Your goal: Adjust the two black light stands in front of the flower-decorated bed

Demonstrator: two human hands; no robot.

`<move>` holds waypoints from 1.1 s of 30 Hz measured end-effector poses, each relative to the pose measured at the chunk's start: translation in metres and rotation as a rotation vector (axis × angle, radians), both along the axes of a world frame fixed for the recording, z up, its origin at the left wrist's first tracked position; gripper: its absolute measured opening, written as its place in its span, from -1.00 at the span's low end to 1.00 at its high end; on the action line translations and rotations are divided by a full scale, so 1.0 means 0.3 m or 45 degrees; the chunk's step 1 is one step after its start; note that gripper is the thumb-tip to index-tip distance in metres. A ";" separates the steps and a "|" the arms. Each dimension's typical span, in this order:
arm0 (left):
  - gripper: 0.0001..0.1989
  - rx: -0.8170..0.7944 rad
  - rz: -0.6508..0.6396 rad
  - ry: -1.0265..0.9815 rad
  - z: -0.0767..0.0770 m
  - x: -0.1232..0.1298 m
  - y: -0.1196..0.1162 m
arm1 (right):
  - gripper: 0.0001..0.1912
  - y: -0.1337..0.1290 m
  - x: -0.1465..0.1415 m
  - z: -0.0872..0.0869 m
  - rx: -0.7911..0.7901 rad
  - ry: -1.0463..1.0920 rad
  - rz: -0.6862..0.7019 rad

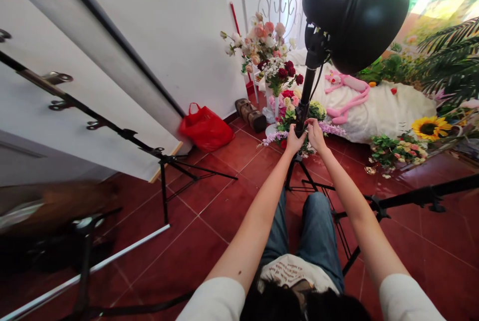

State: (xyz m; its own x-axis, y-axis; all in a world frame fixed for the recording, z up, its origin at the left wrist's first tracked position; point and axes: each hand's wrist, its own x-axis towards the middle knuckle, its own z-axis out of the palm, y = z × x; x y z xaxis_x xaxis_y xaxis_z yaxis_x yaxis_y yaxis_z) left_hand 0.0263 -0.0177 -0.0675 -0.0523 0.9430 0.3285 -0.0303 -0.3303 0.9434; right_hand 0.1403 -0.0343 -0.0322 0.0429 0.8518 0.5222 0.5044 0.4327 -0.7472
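Note:
A black light stand (308, 81) rises in front of me, topped by a large black lamp head (368, 24). Low on its pole, my left hand (295, 140) is wrapped round the shaft below a clamp. My right hand (315, 134) is at the pole's right side, its fingers bent and pressed together near the clamp's knob; what they pinch is too small to make out. A thin cable hangs from the lamp beside the pole. Behind my hands are lilac and pink flowers (287, 104).
A red bag (207, 129) lies by the wall. Stand legs (198, 174) spread at left, another black stand (430, 191) at right. A white pole (112, 257) crosses the tiled floor. Behind are a draped bed (396, 111), a pink plush toy (352, 86) and a sunflower (431, 127).

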 end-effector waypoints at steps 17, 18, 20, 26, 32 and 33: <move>-0.65 0.019 0.012 0.016 0.007 0.000 -0.006 | -0.62 0.067 -0.011 -0.011 -0.396 0.999 0.099; -0.65 0.018 0.012 0.015 0.008 0.001 -0.008 | -0.61 0.064 -0.013 -0.009 -0.401 1.011 0.107; -0.65 0.018 0.015 0.010 0.009 0.002 -0.009 | -0.60 0.060 -0.020 -0.005 -0.409 1.029 0.091; -0.65 0.005 0.004 0.003 0.002 0.000 -0.002 | -0.60 0.066 -0.035 0.018 -0.454 0.950 0.002; -0.66 -0.013 0.010 0.013 0.001 -0.001 -0.003 | -0.65 0.096 -0.023 0.053 -0.468 0.843 -0.096; -0.66 -0.013 0.011 0.015 0.001 -0.001 -0.004 | -0.67 0.101 -0.022 0.061 -0.489 0.815 -0.125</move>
State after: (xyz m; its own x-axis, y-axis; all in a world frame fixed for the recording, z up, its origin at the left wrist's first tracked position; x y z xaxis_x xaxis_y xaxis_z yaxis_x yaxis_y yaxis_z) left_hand 0.0261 -0.0188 -0.0672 -0.0569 0.9460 0.3192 -0.0164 -0.3206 0.9471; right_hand 0.1337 -0.0041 -0.0140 0.3233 0.9456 0.0368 -0.0562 0.0580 -0.9967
